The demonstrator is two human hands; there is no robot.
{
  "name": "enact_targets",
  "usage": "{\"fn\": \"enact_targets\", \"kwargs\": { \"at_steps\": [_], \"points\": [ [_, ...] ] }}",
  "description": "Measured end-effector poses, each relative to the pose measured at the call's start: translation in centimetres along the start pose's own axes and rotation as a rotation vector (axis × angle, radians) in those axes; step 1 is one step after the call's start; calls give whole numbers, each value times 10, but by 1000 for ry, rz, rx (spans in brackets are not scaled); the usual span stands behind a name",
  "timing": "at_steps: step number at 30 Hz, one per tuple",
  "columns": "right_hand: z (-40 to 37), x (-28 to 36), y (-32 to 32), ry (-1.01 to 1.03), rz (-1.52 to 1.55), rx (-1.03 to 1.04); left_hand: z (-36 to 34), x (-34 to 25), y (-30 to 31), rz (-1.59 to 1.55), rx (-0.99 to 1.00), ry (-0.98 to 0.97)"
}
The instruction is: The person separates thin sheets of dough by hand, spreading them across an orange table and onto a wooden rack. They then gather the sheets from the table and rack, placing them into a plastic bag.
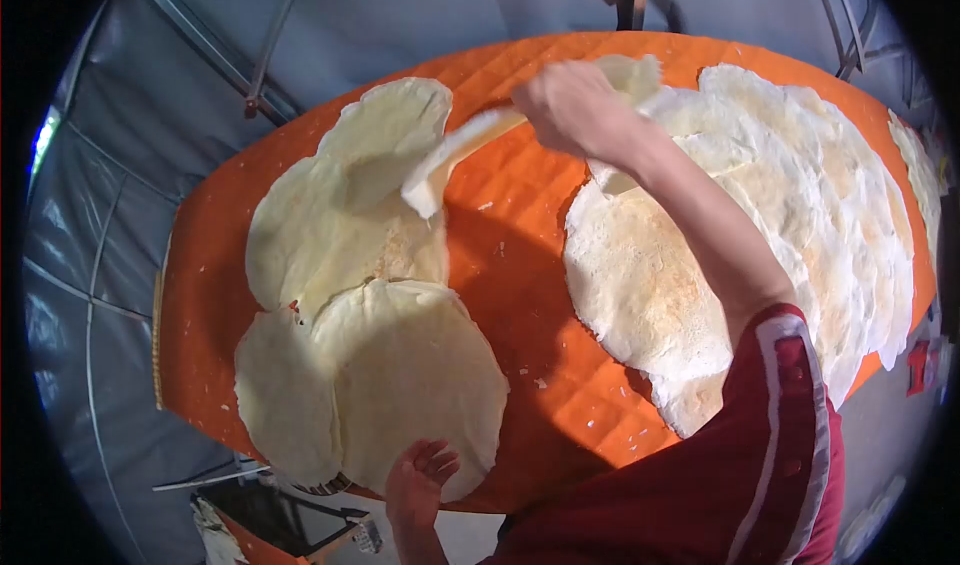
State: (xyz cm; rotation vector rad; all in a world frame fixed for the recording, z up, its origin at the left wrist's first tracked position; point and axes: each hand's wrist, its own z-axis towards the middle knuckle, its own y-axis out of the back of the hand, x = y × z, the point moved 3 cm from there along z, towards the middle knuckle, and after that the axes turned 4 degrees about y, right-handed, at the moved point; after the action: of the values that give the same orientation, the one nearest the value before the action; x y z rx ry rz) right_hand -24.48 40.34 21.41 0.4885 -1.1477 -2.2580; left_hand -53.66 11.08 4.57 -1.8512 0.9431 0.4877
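Observation:
My right hand (572, 108) is closed on a thin flatbread (455, 155), lifted over the far middle of the orange cloth. One end of this bread hangs toward the left group, and its other end shows beyond my knuckles. Near the front edge, my left hand (420, 480) has its fingers loosely bent and apart, overlapping the rim of a round flatbread (410, 365) and gripping nothing. Behind that one lie paler flatbreads (320, 215), overlapping each other.
An orange quilted cloth (510, 335) covers the table, with crumbs scattered on it. Many overlapping browned flatbreads (650, 275) spread over the right side. Metal frame bars (205, 40) stand before grey sheeting at the back. A dark-framed object (270, 520) sits below the front edge.

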Motion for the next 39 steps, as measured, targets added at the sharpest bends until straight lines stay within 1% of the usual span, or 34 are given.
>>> {"fn": "enact_targets", "kwargs": {
  "at_steps": [1, 2, 3, 4, 5, 6, 8, 9, 10, 11, 12, 13, 15, 17, 18, 19, 20, 21, 22, 23, 25, 26, 27, 28, 29, 31, 33, 35, 36, 37, 39],
  "points": [
    [-18, 19, 21, 1, -15, 84, 10, -1, -13, -2, 2, 1],
    [-40, 33, 31, 88, 24, 22, 23, 1, -33, -42, 120, 42],
    [-75, 50, 34, 120, 126, -60, 33, 2, -51, -80, 238, 86],
    [-92, 68, 50, 113, 287, 226, 46, 4, -59, -79, 245, 93],
    [-123, 88, 39, 173, 244, 723, 60, 11, -69, -213, 403, 201],
    [-159, 102, 29, 279, 688, 564, 73, 16, -86, -346, 563, 314],
    [-190, 96, 16, 350, 1108, 364, 85, 16, -114, -101, 352, 98],
    [-187, 80, 7, 211, 918, 568, 97, 28, -108, -92, 323, 150],
    [-185, 60, -4, 72, 725, 764, 102, 37, -102, -84, 335, 164],
    [-184, 27, -29, -221, 643, 665, 105, 46, -88, 82, 205, 184],
    [-164, 11, -13, -196, 142, 531, 107, 47, -79, 250, 73, 193],
    [-166, -18, -43, -354, 35, 628, 104, 42, -82, 264, 76, 193],
    [-178, -62, -98, -185, -386, 531, 90, 17, -78, 491, -253, -44],
    [-189, -96, -138, -14, -451, 783, 90, -9, -60, 555, -278, -196],
    [-178, -94, -130, -96, -422, 1044, 83, -27, -67, 543, -207, -246],
    [-170, -90, -121, -91, -420, 1041, 72, -46, -74, 525, -138, -293],
    [-166, -87, -115, -95, -361, 1073, 65, -59, -67, 520, -146, -294],
    [-164, -83, -113, -98, -304, 1109, 57, -68, -51, 469, -204, -227],
    [-161, -67, -100, -289, -485, 978, 49, -70, -36, 419, -260, -157],
    [-162, -58, -88, -475, -444, 1232, 45, -63, -19, 411, -261, -152],
    [-180, -48, -93, -403, -160, 1084, 44, -47, 13, 147, -252, -226],
    [-187, -42, -92, -415, -95, 1124, 42, -42, 17, 92, -104, -148],
    [-191, -33, -88, -424, -26, 1164, 41, -41, 11, 84, -105, -149],
    [-197, -29, -94, -353, -92, 1099, 41, -42, -9, 95, -4, -199],
    [-186, -14, -85, -324, -94, 1103, 41, -43, -25, 103, 84, -255],
    [-152, 32, -61, -454, 208, 904, 49, -46, -32, 92, 106, -154],
    [-142, 81, -60, -375, 734, 624, 62, -41, -21, 100, 158, -188],
    [-109, 144, -33, -261, 1136, 492, 67, -41, -30, 247, 78, -237],
    [-112, 169, -45, -170, 1113, 414, 68, -40, -30, 232, 65, -254],
    [-116, 191, -56, -86, 1087, 334, 69, -38, -27, 192, 35, -229],
    [-106, 226, -53, -215, 997, 360, 72, -33, -17, 142, 9, -204]
  ]
}}
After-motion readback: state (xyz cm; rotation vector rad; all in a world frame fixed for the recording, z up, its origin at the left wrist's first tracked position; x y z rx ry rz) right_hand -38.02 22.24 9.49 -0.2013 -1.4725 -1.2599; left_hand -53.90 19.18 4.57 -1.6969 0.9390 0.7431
